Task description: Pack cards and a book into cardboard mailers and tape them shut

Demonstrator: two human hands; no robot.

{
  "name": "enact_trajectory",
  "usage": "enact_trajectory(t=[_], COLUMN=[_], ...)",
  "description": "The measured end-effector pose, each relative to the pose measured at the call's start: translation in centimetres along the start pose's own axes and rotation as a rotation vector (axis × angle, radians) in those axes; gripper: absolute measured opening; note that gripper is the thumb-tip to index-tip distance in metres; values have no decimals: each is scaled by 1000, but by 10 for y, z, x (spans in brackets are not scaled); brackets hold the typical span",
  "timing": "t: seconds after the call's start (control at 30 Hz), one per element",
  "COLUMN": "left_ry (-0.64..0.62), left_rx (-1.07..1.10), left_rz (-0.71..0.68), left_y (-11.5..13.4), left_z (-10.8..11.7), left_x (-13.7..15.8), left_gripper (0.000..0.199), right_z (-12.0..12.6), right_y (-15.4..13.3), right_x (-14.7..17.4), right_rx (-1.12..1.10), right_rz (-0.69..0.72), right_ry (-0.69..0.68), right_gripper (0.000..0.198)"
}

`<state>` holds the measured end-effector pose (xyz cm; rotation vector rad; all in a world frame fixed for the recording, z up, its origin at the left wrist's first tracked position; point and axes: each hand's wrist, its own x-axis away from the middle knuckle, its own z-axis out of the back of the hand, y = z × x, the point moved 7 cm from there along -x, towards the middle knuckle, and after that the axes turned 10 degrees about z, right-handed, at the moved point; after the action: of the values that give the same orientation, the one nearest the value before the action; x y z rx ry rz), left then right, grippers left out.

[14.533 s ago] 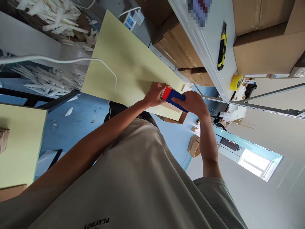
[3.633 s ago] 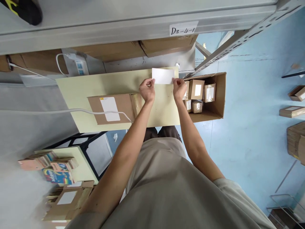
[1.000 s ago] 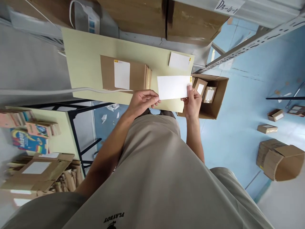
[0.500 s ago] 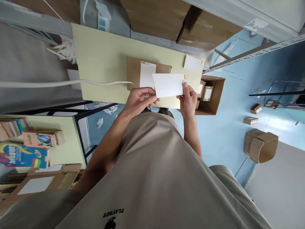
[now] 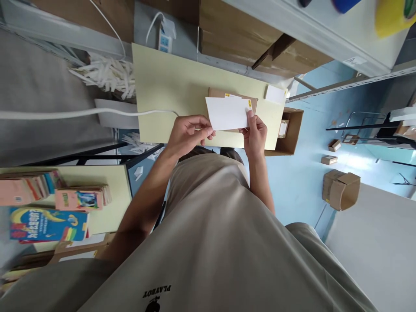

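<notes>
A white label sheet with a small yellow mark at one corner is stretched between my hands. My left hand pinches its lower left corner between thumb and fingertips. At the right edge, my right hand grips it with the thumb on top. Beneath the sheet, a flat cardboard box lies on the pale yellow table, largely covered; the yellow-marked edge of another white label shows on it. More white labels lie at the table's far right corner.
Right of the table stands an open carton with small boxes inside. Paper strips are heaped at the left. Books cover a side table. A white cable runs in from the left. Another open carton stands on the blue floor.
The view has turned, so the table and box appear farther right. The label sheet now overlaps more of the box. Both hands keep their hold on the sheet.
</notes>
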<state>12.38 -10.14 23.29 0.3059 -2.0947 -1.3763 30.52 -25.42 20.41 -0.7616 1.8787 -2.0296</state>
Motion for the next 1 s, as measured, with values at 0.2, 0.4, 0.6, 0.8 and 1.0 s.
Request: enact_trajectory(t=[0.2, 0.4, 0.6, 0.8, 1.0], left_ry=[28, 56, 58, 52, 93], left_rx=[1, 8, 13, 35, 35], left_rz=[10, 14, 16, -3, 2], left_y=[6, 4, 5, 3, -2], left_z=[32, 54, 62, 65, 68], left_x=[8, 10, 13, 15, 17], left_gripper=[27, 26, 26, 23, 24], right_z=[-35, -53, -64, -77, -85], right_y=[-16, -18, -14, 0, 10], right_x=[4, 6, 9, 19, 28], right_rx=[51, 133, 135, 122, 138], right_rz=[55, 54, 29, -94, -147], right_ry=[-28, -53, -67, -96, -149], right_gripper=[62, 63, 66, 68, 67])
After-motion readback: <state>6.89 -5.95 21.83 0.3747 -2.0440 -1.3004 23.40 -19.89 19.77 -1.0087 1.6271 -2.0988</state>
